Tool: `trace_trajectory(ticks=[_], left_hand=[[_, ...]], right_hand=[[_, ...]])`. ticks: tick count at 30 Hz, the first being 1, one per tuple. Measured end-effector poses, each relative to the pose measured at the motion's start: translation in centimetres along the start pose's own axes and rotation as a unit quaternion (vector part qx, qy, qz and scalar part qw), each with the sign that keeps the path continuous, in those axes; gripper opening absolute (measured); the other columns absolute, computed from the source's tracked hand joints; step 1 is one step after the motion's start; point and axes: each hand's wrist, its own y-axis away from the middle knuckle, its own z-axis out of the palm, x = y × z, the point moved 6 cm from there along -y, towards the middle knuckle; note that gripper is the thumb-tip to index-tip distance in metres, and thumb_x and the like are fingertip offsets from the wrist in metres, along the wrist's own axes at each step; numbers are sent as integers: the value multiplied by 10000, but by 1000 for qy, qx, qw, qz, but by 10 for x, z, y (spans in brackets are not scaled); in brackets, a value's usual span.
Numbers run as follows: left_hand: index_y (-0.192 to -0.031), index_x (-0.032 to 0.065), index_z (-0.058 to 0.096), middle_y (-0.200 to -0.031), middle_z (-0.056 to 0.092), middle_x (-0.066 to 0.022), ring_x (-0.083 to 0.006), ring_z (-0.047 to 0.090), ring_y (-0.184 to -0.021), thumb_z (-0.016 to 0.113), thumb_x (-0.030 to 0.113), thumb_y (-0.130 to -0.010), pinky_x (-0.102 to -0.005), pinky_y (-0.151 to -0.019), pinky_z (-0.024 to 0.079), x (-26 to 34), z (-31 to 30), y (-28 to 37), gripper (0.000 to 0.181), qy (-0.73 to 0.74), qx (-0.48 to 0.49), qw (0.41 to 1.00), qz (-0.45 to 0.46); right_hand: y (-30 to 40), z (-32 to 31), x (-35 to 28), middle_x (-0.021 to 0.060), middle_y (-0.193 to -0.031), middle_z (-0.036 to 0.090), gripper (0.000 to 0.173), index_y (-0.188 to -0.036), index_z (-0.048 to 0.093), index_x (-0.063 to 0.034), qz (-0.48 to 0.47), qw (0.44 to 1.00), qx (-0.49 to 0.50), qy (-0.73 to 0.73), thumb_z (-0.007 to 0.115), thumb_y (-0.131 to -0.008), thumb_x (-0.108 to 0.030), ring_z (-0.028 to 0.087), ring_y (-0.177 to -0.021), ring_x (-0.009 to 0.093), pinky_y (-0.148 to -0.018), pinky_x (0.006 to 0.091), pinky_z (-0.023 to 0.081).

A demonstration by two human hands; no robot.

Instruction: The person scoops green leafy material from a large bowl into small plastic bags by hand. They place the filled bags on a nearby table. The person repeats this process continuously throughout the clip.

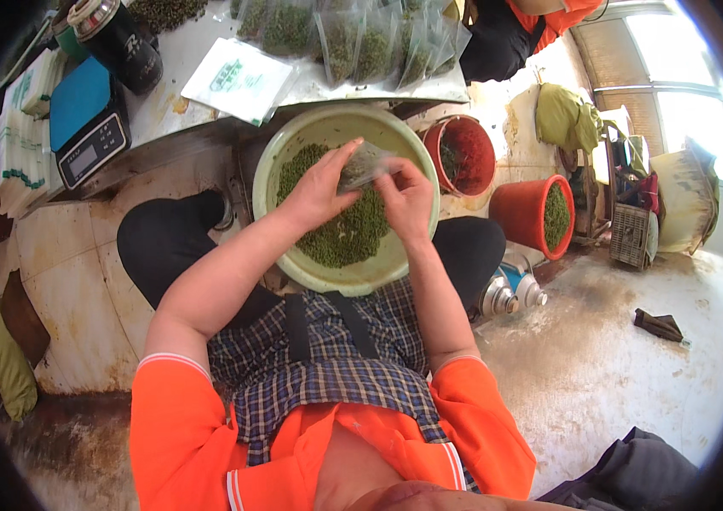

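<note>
A small clear plastic bag [361, 167] with dark green contents is held over a pale green plastic basin [270, 171]. My left hand [320, 191] cups the bag's left side, fingers behind it and thumb below. The fingertips of my right hand [409, 195] pinch its right edge. Beneath both hands, small green granules like peppercorns [342, 239] cover much of the basin's bottom. The basin rests between my knees, against my checked apron [336, 389]. My hands hide some of the granules.
On the metal table [173, 124] are filled clear bags [371, 48], flat printed bags [236, 76], a digital scale [90, 124], stacked packets [22, 147] and a black flask [121, 48]. Red buckets [518, 217] and vacuum flasks [499, 297] stand at right. Another person [502, 38] sits beyond.
</note>
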Motion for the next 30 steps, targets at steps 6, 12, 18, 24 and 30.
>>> trace_trajectory(ticks=[6, 12, 18, 24, 30], left_hand=[[-1258, 73, 571, -1172, 584, -139, -304, 550, -1086, 710, 176, -808, -396, -926, 460, 31, -109, -19, 482, -217, 202, 953, 65], [-1124, 93, 659, -1018, 577, -85, -275, 538, -982, 691, 110, -805, -386, -872, 456, 12, -120, -31, 322, -358, 239, 902, 23], [-988, 111, 725, -890, 649, -109, -302, 605, -860, 632, 180, -869, -413, -756, 497, -18, -135, -33, 166, -304, 261, 916, -21], [-1017, 126, 731, -881, 683, -111, -274, 660, -772, 605, 176, -884, -374, -735, 526, -15, -142, -29, 191, -243, 272, 930, -48], [-1089, 165, 722, -784, 634, 1, -92, 586, -713, 684, 149, -847, -265, -717, 490, -16, -145, -27, 245, -119, 263, 953, -91]], right_hand=[[-125, -32, -145, 61, -829, 692, 163, -969, 688, -14, -206, 970, 103, 79, 677, -840, -113, 623, -755, 116, -712, 272, 495], [-287, -9, -183, 120, -890, 713, 359, -1110, 669, -42, -250, 936, 49, 242, 689, -817, -249, 683, -809, 248, -746, 349, 514], [-177, 52, -177, 197, -987, 679, 433, -1189, 601, -26, -187, 964, -83, 171, 652, -843, -282, 655, -928, 343, -802, 426, 499], [-87, 47, 30, 120, -1030, 711, 341, -1145, 656, -67, -74, 847, -402, 339, 689, -873, -269, 682, -959, 258, -865, 367, 528], [18, 13, 199, 299, -1319, 407, 558, -1323, 461, -156, 140, 852, -200, 464, 640, -865, -420, 405, -1192, 524, -997, 551, 393]])
